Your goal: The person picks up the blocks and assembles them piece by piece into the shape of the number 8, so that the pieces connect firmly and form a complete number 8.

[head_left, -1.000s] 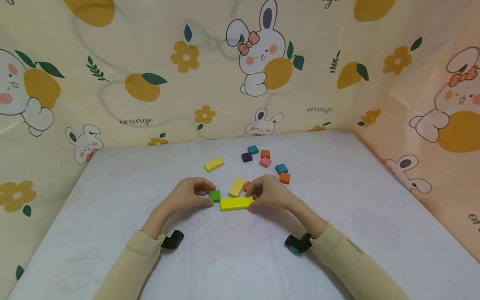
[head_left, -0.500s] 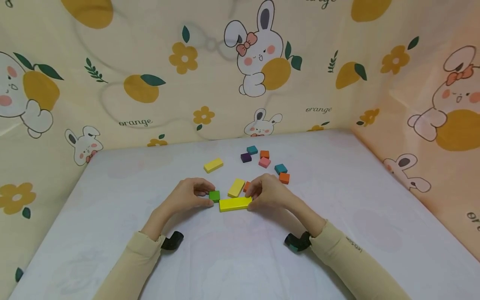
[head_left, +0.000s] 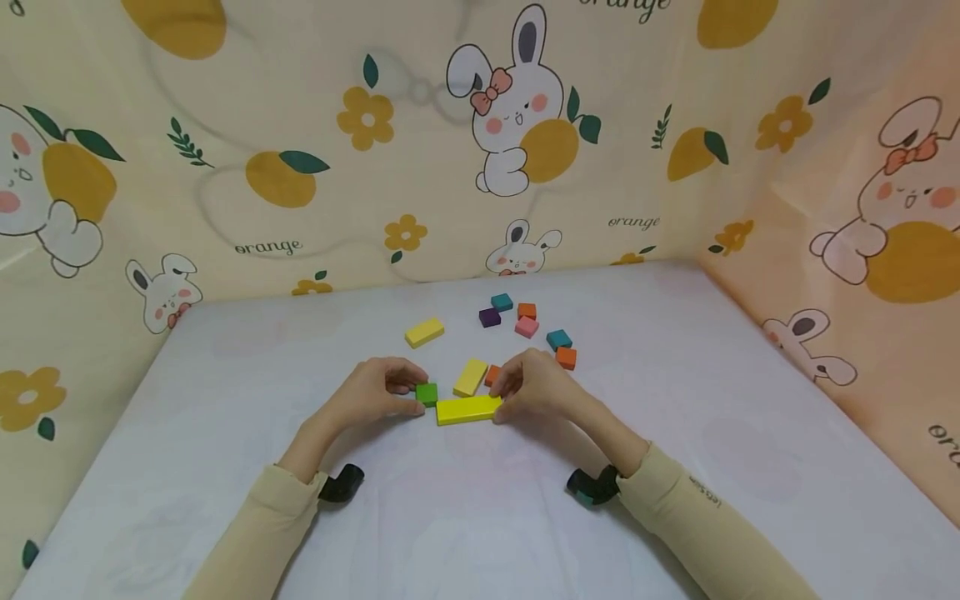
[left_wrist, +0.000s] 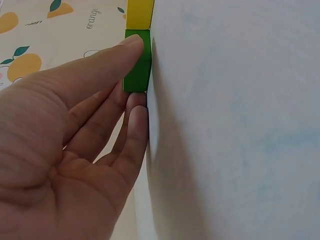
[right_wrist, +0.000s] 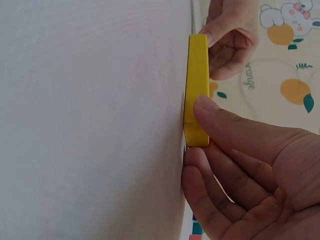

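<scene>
My left hand point(head_left: 380, 387) pinches a small green block point(head_left: 426, 395) between thumb and fingers on the white table. In the left wrist view, the thumb lies on the near face of that green block point(left_wrist: 137, 62), whose end meets a yellow block point(left_wrist: 139, 14). My right hand point(head_left: 536, 385) pinches the right end of a long bright yellow block point(head_left: 467, 410), lying flat just right of the green one. The right wrist view shows the thumb on the long yellow block point(right_wrist: 197, 80). My fingers partly cover its right end in the head view.
Behind the hands lie a paler yellow block point(head_left: 470, 378) and a partly hidden orange block point(head_left: 492, 376). Farther back are another yellow block point(head_left: 424, 332), a purple block point(head_left: 490, 317), a pink block point(head_left: 527, 327) and several teal and orange ones. A printed cloth point(head_left: 337, 183) borders the table.
</scene>
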`<state>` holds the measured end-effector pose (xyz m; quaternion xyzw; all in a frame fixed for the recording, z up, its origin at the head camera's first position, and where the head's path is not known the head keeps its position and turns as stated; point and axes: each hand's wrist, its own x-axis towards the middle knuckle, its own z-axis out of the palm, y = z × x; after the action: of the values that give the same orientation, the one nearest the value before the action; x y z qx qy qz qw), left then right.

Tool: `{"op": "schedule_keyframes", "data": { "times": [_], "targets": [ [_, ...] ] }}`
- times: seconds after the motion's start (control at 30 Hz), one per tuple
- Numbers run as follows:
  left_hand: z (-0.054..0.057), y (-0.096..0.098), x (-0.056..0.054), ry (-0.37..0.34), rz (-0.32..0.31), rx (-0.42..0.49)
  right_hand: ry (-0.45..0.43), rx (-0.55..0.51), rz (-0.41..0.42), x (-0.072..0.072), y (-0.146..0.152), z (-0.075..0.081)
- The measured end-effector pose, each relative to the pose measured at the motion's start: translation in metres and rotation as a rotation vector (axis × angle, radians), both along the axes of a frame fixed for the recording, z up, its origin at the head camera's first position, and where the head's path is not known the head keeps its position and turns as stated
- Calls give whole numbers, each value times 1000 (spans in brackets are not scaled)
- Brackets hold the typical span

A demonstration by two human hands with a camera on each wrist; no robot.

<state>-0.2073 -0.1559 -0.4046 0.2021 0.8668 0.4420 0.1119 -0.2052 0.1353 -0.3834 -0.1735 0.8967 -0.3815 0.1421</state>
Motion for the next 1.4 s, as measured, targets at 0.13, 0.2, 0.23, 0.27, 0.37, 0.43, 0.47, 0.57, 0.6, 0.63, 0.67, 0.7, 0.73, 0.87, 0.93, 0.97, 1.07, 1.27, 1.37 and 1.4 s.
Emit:
{"op": "schedule_keyframes", "data": {
  "times": [0.13,0.2,0.23,0.27,0.37,0.43,0.47,0.57,0.6,0.63,0.67,0.7,0.73,0.87,0.93,0.97,1.07,1.27,1.37,1.4],
  "targets": [
    [1,0,1,2,-2,2,1,1,1,1,0,1],
    [2,1,1,5,-2,2,2,-2,3,1,0,1],
    [2,1,2,5,-1,1,2,-3,4,1,0,1],
    [3,2,2,6,-1,0,2,-5,5,1,0,0],
    [2,2,1,11,-3,-1,2,-6,3,2,0,0],
    [2,2,1,12,-5,-1,-4,-4,-4,2,0,0],
    [2,1,1,13,-7,-2,-8,-3,-8,3,0,0],
    [1,1,1,18,-9,-2,-11,0,-15,3,-2,1],
    [1,1,1,18,-8,-1,-9,1,-15,3,-2,1],
    [1,1,0,18,-9,-2,-5,3,-15,3,-2,1],
    [1,1,0,20,-12,-1,1,7,-13,3,-2,1],
    [1,0,-1,22,-13,-3,6,9,-11,3,-2,1],
    [1,0,-1,23,-17,-4,11,10,-8,3,-2,1],
    [9,-2,-3,19,-27,-18,14,14,-7,2,-3,2],
    [18,-1,-4,23,-17,-19,7,11,-8,2,-3,2],
    [22,0,-6,31,-12,-19,4,10,-7,2,-3,1],
    [33,5,-15,75,3,-12,-1,8,-1,3,-3,1],
    [40,28,-48,131,14,31,-7,15,-10,4,-3,2],
    [37,42,-66,98,11,77,-10,7,-6,5,-3,2],
    [35,47,-72,81,10,84,-13,6,-6,4,-2,2]
  ]
}}
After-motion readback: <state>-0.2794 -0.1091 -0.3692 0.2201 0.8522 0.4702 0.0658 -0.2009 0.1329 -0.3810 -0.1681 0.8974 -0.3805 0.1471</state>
